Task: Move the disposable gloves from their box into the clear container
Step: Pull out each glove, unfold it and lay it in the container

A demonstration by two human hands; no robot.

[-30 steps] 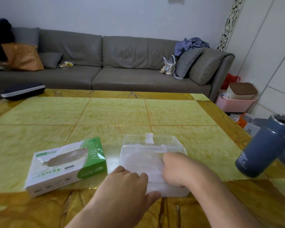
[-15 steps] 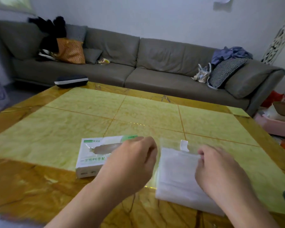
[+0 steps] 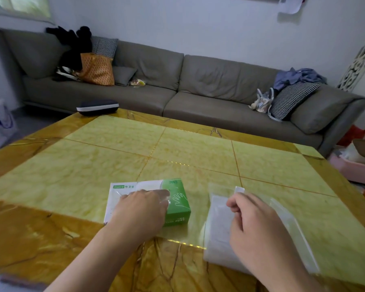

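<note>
A person's left hand (image 3: 140,209) lies palm down on the white-and-green cardboard box of disposable gloves (image 3: 150,201), fingers spread fairly flat across its top, where a thin clear glove film (image 3: 165,198) shows at the fingertips; whether the fingers pinch that film cannot be told. The box sits on the yellow marble-patterned bench (image 3: 177,148), close to its near edge and left of centre. Just to the right, apart from the box, lies the clear plastic container (image 3: 282,220), a whitish stack of gloves (image 3: 217,226) visible inside. The right hand (image 3: 255,226) hovers over it with fingers curled, thumb and forefinger pinching near a small white tab (image 3: 239,189) at the container's far edge; actual contact with the tab is unclear. At the bench's far left corner rests a dark zipped case with a white stripe (image 3: 97,107). Behind the bench runs a long grey sofa (image 3: 198,89) strewn with cushions, bags and clothing.
</note>
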